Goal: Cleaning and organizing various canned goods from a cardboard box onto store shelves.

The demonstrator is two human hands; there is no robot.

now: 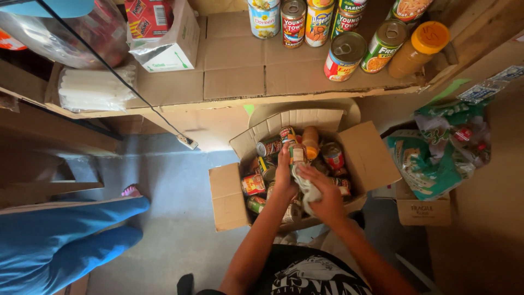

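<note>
Two bare hands work over an open cardboard box packed with tins. Fingers of the left hand are wrapped around a small upright can, lifted just above the box's tins. Beside it, the right hand is closed on a white cloth pressed against the can's lower part. Behind the box, a cardboard-lined shelf carries more cans and an orange-capped jar.

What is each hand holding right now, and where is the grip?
Left hand grips a can by its side; right hand bunches a white cloth against it.
</note>
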